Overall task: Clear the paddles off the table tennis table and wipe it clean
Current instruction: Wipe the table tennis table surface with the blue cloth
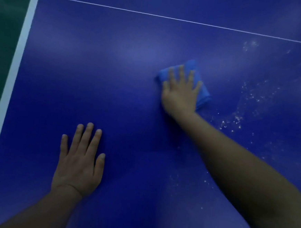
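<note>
Left hand (78, 164) is lying flat, fingers spread, bracing on the blue table (114, 66); right hand (181, 93) is pressing a folded blue cloth (204, 95) down with straight spread fingers, mid-table. No paddles showing. Risk: white specks (235, 120) just right of the cloth are getting smeared or pushed around if pressure lifts.

This looks like a games room or sports hall. A big blue table (113, 75) fills almost the whole view. It has a wide white band (14, 70) along its left edge and a thin white line (171, 18) running across the top, like the lines on a table tennis table. Past the left edge there is a dark green floor (7, 21), the kind used in sports halls. The light is dim and comes from indoors.
</note>
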Available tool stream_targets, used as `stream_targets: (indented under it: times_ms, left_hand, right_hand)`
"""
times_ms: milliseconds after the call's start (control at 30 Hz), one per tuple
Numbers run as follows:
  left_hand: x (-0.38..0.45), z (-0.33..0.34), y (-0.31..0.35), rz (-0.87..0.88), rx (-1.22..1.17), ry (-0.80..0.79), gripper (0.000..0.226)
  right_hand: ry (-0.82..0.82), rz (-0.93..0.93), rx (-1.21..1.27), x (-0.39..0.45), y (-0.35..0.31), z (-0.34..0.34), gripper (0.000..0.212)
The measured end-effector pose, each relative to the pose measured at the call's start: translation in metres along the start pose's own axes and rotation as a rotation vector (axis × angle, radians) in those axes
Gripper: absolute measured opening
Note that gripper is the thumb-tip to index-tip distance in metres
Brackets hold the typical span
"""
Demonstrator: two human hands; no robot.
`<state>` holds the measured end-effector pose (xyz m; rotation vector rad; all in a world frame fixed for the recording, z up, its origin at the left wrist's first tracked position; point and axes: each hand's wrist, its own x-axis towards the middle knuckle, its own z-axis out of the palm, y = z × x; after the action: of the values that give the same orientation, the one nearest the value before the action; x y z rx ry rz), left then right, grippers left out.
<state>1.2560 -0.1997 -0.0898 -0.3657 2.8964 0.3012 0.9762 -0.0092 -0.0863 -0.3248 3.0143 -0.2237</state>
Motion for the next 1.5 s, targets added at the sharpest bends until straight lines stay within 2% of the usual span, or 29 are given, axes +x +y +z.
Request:
stream_targets:
  times_ms: [67,100,133,167,233,300,367,433,533,567,600,633,667,767,800,867,967,1067,1133,1200,1233,1267,1300,1400,1500]
  left_hand:
    - [0.000,0.002,0.000,0.006,0.008,0.014,0.066]
    - [0.000,0.002,-0.001,0.009,0.011,0.017,0.067]
    - [0.000,0.003,-0.001,0.012,0.014,0.021,0.067]
    - [0.000,0.003,-0.002,0.014,0.018,0.027,0.067]
    - [-0.001,0.003,-0.003,0.021,0.020,0.037,0.067]
    - [0.000,0.002,-0.002,0.020,0.017,0.039,0.068]
    - [0.000,0.000,-0.001,0.012,0.016,0.030,0.068]
    - [0.000,-0.001,0.000,0.010,0.015,0.025,0.068]
    - [0.000,-0.001,-0.001,0.011,0.021,0.026,0.067]
    - [0.000,0.000,-0.001,0.010,0.022,0.025,0.066]
    - [0.000,0.000,-0.001,0.009,0.022,0.023,0.066]
    - [0.000,0.000,-0.001,0.005,0.019,0.024,0.066]
    - [0.000,0.000,-0.001,0.002,0.016,0.025,0.066]
    - [-0.001,-0.002,0.001,0.002,0.011,0.023,0.065]
    - [-0.001,-0.003,0.001,0.000,0.011,0.021,0.065]
    - [-0.002,-0.003,0.001,-0.005,0.009,0.008,0.065]
    - [-0.002,-0.005,0.001,-0.013,0.016,-0.011,0.066]
    - [-0.001,-0.006,0.002,-0.020,0.016,-0.026,0.066]
    - [-0.001,-0.006,0.001,-0.025,0.013,-0.028,0.066]
    - [-0.001,-0.005,0.000,-0.027,0.019,-0.032,0.067]
    - [-0.002,-0.004,0.000,-0.030,0.022,-0.032,0.067]
    - [-0.001,-0.004,-0.001,-0.032,0.024,-0.031,0.067]
    - [-0.001,-0.004,-0.002,-0.034,0.024,-0.030,0.067]
    - [-0.002,-0.003,-0.001,-0.042,0.029,-0.030,0.066]
    - [0.000,-0.003,0.000,-0.035,0.016,-0.024,0.068]
  right_hand:
    - [-0.082,-0.452,-0.057,-0.035,-0.014,0.012,0.058]
    - [-0.126,-0.597,-0.077,-0.031,-0.006,0.009,0.058]
    - [-0.134,-0.641,-0.101,-0.013,0.010,0.003,0.058]
    - [-0.108,-0.566,-0.132,0.009,0.029,-0.003,0.058]
    - [-0.067,-0.197,-0.157,0.056,0.074,-0.020,0.056]
    - [-0.045,0.156,-0.050,0.081,0.109,-0.034,0.056]
    - [-0.022,0.262,0.023,0.075,0.104,-0.033,0.058]
    - [-0.032,0.114,-0.022,0.044,0.069,-0.019,0.057]
    - [-0.106,-0.483,-0.085,-0.033,0.020,0.003,0.057]
    - [-0.107,-0.634,-0.102,-0.047,0.020,0.006,0.056]
    - [-0.103,-0.700,-0.104,-0.042,0.029,0.003,0.056]
    - [-0.083,-0.657,-0.104,-0.024,0.044,-0.002,0.056]
    - [-0.061,-0.522,-0.106,0.000,0.060,-0.008,0.056]
    - [-0.060,0.030,-0.078,0.067,0.121,-0.032,0.055]
    - [-0.068,0.137,-0.044,0.076,0.135,-0.037,0.056]
    - [-0.070,0.165,-0.024,0.071,0.136,-0.038,0.057]
    - [-0.096,-0.064,-0.085,0.011,0.097,-0.020,0.058]
    - [-0.111,-0.513,-0.082,-0.106,0.065,-0.004,0.056]
    - [-0.160,-0.826,-0.095,-0.159,0.070,0.000,0.053]
    - [-0.208,-1.018,-0.134,-0.145,0.087,-0.007,0.052]
    - [-0.200,-1.027,-0.150,-0.123,0.095,-0.010,0.052]
    - [-0.176,-0.958,-0.165,-0.095,0.102,-0.013,0.054]
    - [-0.155,-0.810,-0.170,-0.065,0.111,-0.018,0.057]
    - [-0.138,-0.269,-0.149,0.001,0.144,-0.030,0.064]
    - [-0.068,0.065,-0.037,-0.015,0.144,-0.026,0.062]
